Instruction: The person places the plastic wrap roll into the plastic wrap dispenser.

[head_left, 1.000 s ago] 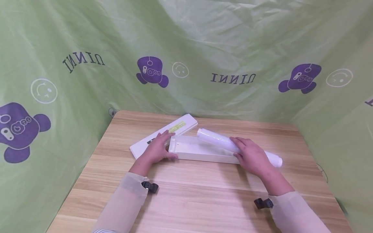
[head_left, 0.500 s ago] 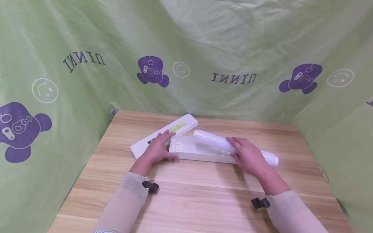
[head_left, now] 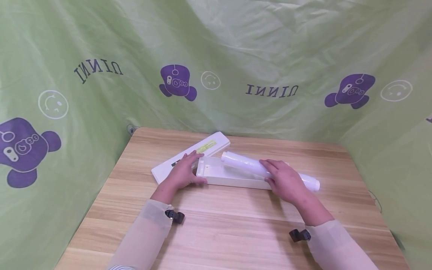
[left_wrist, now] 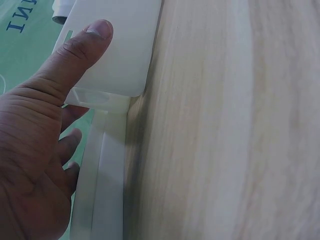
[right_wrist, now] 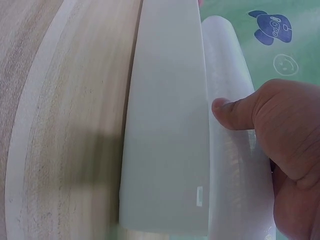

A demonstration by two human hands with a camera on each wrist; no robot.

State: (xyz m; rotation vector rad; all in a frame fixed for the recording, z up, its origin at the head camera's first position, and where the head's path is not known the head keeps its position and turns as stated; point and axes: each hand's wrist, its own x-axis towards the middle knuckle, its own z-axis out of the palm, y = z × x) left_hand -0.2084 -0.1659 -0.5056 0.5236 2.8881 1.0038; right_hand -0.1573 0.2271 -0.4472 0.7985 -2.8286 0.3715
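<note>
My left hand (head_left: 182, 172) grips the left end of a long white open-topped box (head_left: 236, 182), thumb on its front wall and fingers toward the back. In the left wrist view that thumb lies flat on the box wall (left_wrist: 127, 47). My right hand (head_left: 287, 182) holds a roll of plastic wrap (head_left: 243, 164) around its middle. The roll lies slantwise over the box, its left end above the opening and its right end past the box. In the right wrist view the roll (right_wrist: 232, 165) runs along behind the box's wall (right_wrist: 167, 125).
A white lid (head_left: 221, 140) with a yellow-green label lies slantwise behind the left hand and the box. The wooden table (head_left: 229, 228) ends at a green printed curtain (head_left: 229, 116) at the back. Black wrist cameras (head_left: 174, 216) sit on both sleeves.
The right hand and the roll have shifted slightly left, so the roll's left end is farther over the box. The left hand has stayed at the box's end.
</note>
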